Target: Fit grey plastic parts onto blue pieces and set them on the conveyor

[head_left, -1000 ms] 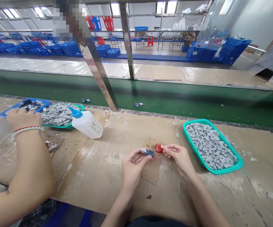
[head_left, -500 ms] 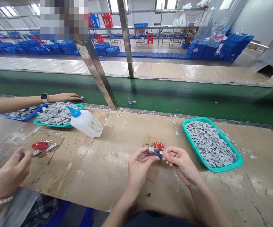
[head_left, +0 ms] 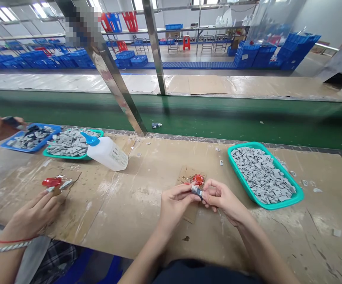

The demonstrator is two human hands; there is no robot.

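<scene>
Between my two hands is a small grey and dark-blue plastic part. My left hand pinches it by its grey end. The fingertips of my right hand are closed at its other end; whether they grip the part itself or a smaller piece on it is hidden. Just behind the fingers, a red round cap lies on a stained piece of cardboard. Right of my hands stands a green tray full of small light-grey plastic pieces.
A white squeeze bottle with a blue nozzle leans at left centre. A co-worker's hand works beside a red puddle-like dish. Beyond the table edge runs a green conveyor belt carrying a similar part. A metal post rises at its edge.
My right fingers have moved in closer against the part, which has turned slightly. The co-worker's far hand has drawn back left from the belt; their near hand has reached to the red dish.
</scene>
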